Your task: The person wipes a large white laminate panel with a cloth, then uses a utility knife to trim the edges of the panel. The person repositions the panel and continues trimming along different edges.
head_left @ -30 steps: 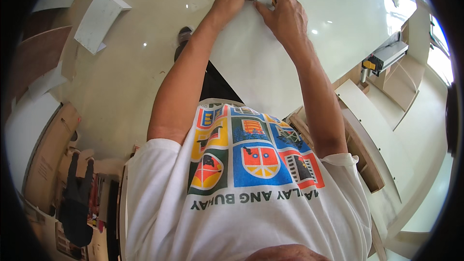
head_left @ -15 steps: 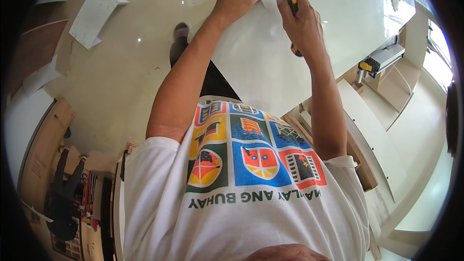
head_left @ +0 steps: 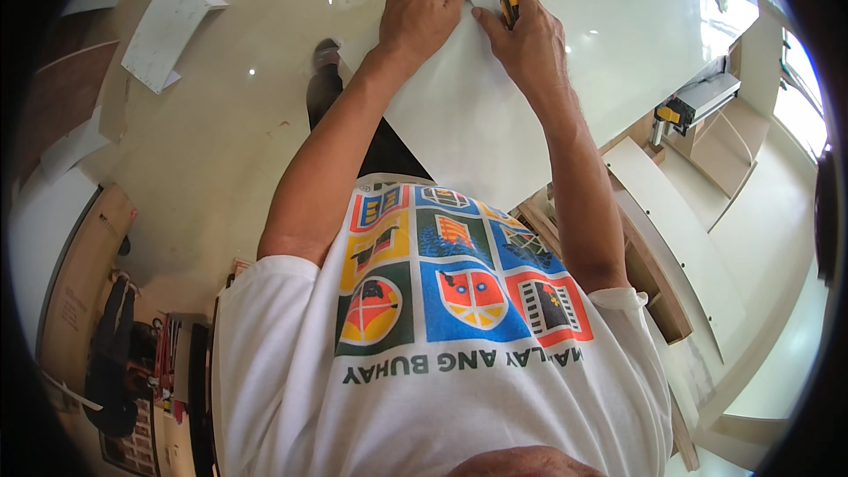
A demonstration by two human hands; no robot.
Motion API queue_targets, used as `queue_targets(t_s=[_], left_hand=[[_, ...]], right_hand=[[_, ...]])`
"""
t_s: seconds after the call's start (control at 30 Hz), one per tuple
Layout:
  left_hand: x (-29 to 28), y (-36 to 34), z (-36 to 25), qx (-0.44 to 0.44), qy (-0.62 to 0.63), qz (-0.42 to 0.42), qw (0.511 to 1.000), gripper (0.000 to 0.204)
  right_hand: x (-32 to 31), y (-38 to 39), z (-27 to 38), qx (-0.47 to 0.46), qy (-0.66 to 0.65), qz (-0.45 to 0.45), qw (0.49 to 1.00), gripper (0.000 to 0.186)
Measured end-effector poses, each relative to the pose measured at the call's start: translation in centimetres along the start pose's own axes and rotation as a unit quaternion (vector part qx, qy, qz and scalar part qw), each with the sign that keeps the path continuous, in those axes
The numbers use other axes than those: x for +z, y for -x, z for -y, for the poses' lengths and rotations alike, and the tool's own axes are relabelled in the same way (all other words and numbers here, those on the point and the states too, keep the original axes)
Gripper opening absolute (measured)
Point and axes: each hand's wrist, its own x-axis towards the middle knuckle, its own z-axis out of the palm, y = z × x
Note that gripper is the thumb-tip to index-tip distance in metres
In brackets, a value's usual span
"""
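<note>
A large glossy white panel [head_left: 495, 128] spreads out in front of me. Over its far left edge, my left hand [head_left: 420, 13] is closed, thumb and fingers pinching a thin strip [head_left: 469, 0] that is mostly hidden. My right hand [head_left: 533, 44] is just to the right, wrapped round a black and yellow utility knife [head_left: 510, 5]. The knife's dark blade points up and away from me. The right thumb reaches toward the strip; whether it touches is too small to tell.
A white angled board piece [head_left: 170, 35] lies on the floor at far left. On the right are a metal tool with a yellow part [head_left: 673, 115] and wooden frame pieces [head_left: 658, 287]. A person in dark clothes [head_left: 113, 362] is at lower left, near a cardboard box [head_left: 84, 269].
My right hand has moved left with the utility knife, closer to my left hand. The left hand has turned and shifted slightly left, still pinching.
</note>
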Motion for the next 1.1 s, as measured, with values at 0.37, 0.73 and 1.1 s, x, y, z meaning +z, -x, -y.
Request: queue_targets(t_s=[0.37,0.73,1.1], left_hand=[[-3.7,-1.9,0.7,-0.276,0.318,0.135,0.897,0.038],[-2.9,-3.7,1.3,-0.384,0.092,0.299,0.869,0.045],[-1.3,-3.2,2.2,-0.457,0.177,0.275,0.827,0.049]], right_hand=[[-2.0,2.4,-0.9,-0.019,-0.055,0.077,0.995,0.023],[-1.7,2.4,0.5,-0.031,0.049,0.111,0.992,0.026],[-1.4,2.1,1.5,0.027,0.108,0.149,0.983,0.021]])
